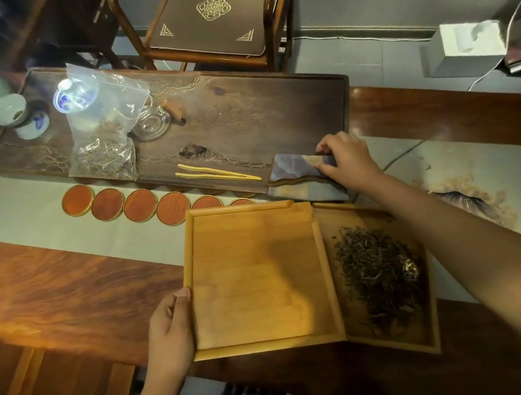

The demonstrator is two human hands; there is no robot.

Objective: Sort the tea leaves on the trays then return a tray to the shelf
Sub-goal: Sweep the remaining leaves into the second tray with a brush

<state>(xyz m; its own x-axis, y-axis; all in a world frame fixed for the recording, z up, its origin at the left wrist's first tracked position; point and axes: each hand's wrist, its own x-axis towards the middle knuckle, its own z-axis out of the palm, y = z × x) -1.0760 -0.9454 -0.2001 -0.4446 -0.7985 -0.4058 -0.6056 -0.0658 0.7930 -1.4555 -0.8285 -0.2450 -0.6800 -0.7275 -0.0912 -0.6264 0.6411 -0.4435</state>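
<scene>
An empty bamboo tray (256, 277) lies in front of me, its right side overlapping a second bamboo tray (433, 340). That second tray holds a heap of dark tea leaves (378, 274). My left hand (171, 335) grips the empty tray's left edge, thumb on the rim. My right hand (347, 162) reaches past the trays and pinches a folded grey-blue cloth (299, 175) at the near right corner of the dark tea board (241, 113).
Bamboo tweezers (216, 173) lie on the tea board by the cloth. A plastic bag of tea leaves (102, 142), a glass pitcher (153, 122) and cups (9, 109) stand at its left. Several orange round coasters (141, 204) line the runner. A wooden chair (212, 21) stands behind.
</scene>
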